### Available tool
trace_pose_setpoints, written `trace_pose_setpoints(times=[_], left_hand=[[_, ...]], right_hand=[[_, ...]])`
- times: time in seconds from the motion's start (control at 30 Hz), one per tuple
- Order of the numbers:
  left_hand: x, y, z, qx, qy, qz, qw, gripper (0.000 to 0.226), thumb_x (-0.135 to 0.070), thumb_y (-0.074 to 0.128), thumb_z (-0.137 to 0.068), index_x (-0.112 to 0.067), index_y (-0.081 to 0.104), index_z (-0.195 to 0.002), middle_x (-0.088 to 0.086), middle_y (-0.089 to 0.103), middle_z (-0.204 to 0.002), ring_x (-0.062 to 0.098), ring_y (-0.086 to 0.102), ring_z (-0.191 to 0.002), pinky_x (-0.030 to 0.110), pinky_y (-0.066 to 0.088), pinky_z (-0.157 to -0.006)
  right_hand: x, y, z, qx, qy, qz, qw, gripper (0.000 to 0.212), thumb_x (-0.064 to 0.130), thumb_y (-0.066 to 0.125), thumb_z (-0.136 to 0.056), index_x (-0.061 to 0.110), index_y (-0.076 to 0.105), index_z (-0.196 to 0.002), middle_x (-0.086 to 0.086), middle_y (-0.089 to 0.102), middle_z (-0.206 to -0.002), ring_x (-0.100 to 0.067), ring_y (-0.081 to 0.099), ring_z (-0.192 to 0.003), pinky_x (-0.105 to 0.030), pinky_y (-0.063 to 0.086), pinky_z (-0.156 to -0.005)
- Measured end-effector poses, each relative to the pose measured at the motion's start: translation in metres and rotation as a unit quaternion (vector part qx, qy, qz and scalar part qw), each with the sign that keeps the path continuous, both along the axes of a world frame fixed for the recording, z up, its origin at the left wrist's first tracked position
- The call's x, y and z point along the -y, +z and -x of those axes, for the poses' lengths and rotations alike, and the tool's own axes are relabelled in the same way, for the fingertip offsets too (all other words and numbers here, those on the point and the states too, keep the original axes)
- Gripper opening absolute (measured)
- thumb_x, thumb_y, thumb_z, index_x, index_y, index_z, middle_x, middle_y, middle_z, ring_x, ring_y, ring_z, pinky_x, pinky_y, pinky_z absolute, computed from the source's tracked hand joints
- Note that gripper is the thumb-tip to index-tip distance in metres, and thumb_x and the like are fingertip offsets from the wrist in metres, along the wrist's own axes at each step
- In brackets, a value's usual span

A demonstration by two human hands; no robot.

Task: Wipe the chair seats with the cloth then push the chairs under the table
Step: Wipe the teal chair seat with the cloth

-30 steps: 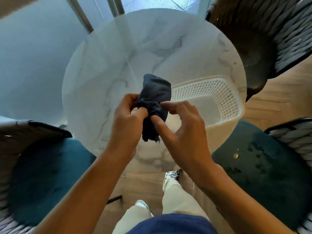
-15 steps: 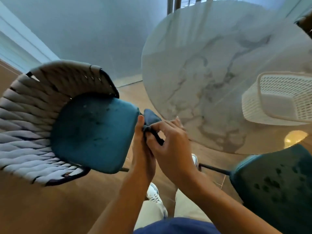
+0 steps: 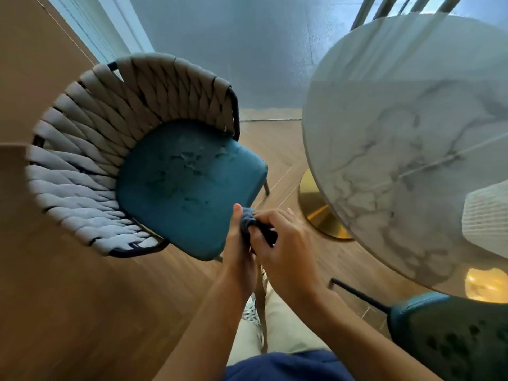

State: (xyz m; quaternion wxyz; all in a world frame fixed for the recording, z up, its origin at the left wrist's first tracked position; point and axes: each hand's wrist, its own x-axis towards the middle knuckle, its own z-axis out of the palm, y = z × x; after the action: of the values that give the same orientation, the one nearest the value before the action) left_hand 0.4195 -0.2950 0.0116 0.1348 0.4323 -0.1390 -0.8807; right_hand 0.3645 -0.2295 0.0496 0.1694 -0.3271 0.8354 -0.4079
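Note:
A dark blue cloth [image 3: 248, 220] is bunched between both my hands just off the front corner of the left chair's teal seat [image 3: 181, 185]. My left hand [image 3: 239, 243] grips the cloth from the left, and my right hand [image 3: 286, 246] pinches it from the right. That chair has a grey woven back [image 3: 90, 149] and stands pulled out from the round marble table [image 3: 398, 138]. Dark smudges mark the seat's middle. A second teal seat [image 3: 453, 339] with dark spots shows at the lower right.
A white plastic basket [image 3: 486, 218] sits on the table's right edge. The table's gold base [image 3: 316, 210] stands on the wooden floor between chair and table. My legs and shoes are below my hands. A pale wall lies behind.
My view has swung left from the table top to the left chair. Both hands carried the cloth from above the table down to the seat's front corner.

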Motion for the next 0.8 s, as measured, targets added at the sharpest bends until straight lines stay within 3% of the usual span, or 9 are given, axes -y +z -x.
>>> trace_pose_setpoints(times=[0.13,0.2,0.27,0.4,0.47,0.57,0.63,0.73,0.8], left_hand=[[0.024,-0.004,0.007,0.004,-0.002,0.050,0.999,0.047,-0.053,0.043,-0.096,-0.010,0.058,-0.082,0.007,0.056,-0.080,0.018,0.057,-0.083,0.035,0.047,-0.088],[0.036,-0.002,0.010,-0.004,-0.034,0.048,0.998,0.056,-0.058,0.041,-0.094,-0.005,0.059,-0.090,0.010,0.058,-0.084,0.019,0.059,-0.088,0.035,0.047,-0.095],[0.051,-0.006,0.012,0.009,-0.036,0.041,0.998,0.059,-0.058,0.052,-0.088,-0.001,0.060,-0.099,0.016,0.059,-0.089,0.024,0.060,-0.091,0.037,0.043,-0.100],[0.085,-0.016,0.010,0.047,-0.027,0.012,0.998,0.030,-0.028,0.056,-0.073,0.000,0.062,-0.064,0.015,0.059,-0.067,0.023,0.062,-0.061,0.026,0.052,-0.061],[0.104,-0.021,0.007,0.078,-0.013,-0.014,0.997,0.026,-0.020,0.053,-0.071,0.004,0.062,-0.069,0.016,0.061,-0.065,0.026,0.062,-0.055,0.026,0.051,-0.053],[0.136,-0.033,-0.002,0.124,0.039,0.003,0.992,0.022,-0.007,0.048,-0.079,0.002,0.055,-0.098,0.017,0.063,-0.070,0.029,0.063,-0.055,0.029,0.050,-0.051],[0.160,-0.044,-0.012,0.153,0.065,0.037,0.985,0.017,-0.002,0.048,-0.085,-0.002,0.057,-0.100,0.018,0.063,-0.077,0.030,0.065,-0.061,0.034,0.054,-0.054],[0.196,-0.068,-0.030,0.175,0.055,0.087,0.979,0.023,-0.008,0.054,-0.093,-0.003,0.063,-0.113,0.017,0.070,-0.105,0.031,0.068,-0.095,0.038,0.057,-0.078],[0.219,-0.089,-0.044,0.189,0.049,0.095,0.976,0.024,-0.010,0.054,-0.094,-0.004,0.062,-0.116,0.017,0.070,-0.110,0.031,0.067,-0.101,0.038,0.056,-0.080]], right_hand=[[0.028,-0.005,0.016,0.017,0.035,-0.002,0.999,0.011,0.021,0.063,-0.086,0.015,0.072,-0.090,0.003,0.071,-0.086,-0.012,0.064,-0.076,-0.035,0.056,-0.074],[0.042,-0.008,0.016,0.008,0.068,-0.007,0.998,0.010,0.018,0.064,-0.084,0.014,0.073,-0.084,0.000,0.073,-0.081,-0.013,0.065,-0.070,-0.034,0.057,-0.070],[0.054,-0.010,0.018,0.012,0.113,-0.026,0.993,0.012,0.016,0.061,-0.083,0.015,0.073,-0.083,0.001,0.074,-0.080,-0.014,0.066,-0.068,-0.035,0.056,-0.069],[0.074,-0.015,0.026,0.011,0.209,-0.033,0.977,0.019,0.014,0.061,-0.084,0.019,0.077,-0.095,0.006,0.076,-0.089,-0.008,0.067,-0.076,-0.021,0.053,-0.075],[0.081,-0.018,0.026,0.027,0.207,-0.040,0.977,0.022,0.021,0.063,-0.086,0.022,0.076,-0.104,0.009,0.076,-0.096,-0.005,0.068,-0.082,-0.014,0.050,-0.080],[0.097,-0.031,0.026,0.045,0.141,-0.046,0.988,0.018,0.027,0.064,-0.083,0.023,0.075,-0.096,0.012,0.072,-0.088,-0.005,0.066,-0.078,-0.021,0.052,-0.073],[0.114,-0.045,0.025,0.055,0.107,-0.056,0.991,0.015,0.026,0.063,-0.083,0.022,0.073,-0.093,0.011,0.069,-0.087,-0.004,0.063,-0.077,-0.020,0.051,-0.069],[0.148,-0.080,0.022,0.074,0.085,-0.110,0.988,0.014,0.022,0.064,-0.087,0.021,0.070,-0.099,0.008,0.069,-0.097,-0.006,0.062,-0.085,-0.021,0.050,-0.077],[0.172,-0.109,0.024,0.084,0.077,-0.145,0.983,0.019,0.022,0.062,-0.088,0.019,0.068,-0.106,0.005,0.068,-0.106,-0.010,0.063,-0.094,-0.030,0.051,-0.086]])
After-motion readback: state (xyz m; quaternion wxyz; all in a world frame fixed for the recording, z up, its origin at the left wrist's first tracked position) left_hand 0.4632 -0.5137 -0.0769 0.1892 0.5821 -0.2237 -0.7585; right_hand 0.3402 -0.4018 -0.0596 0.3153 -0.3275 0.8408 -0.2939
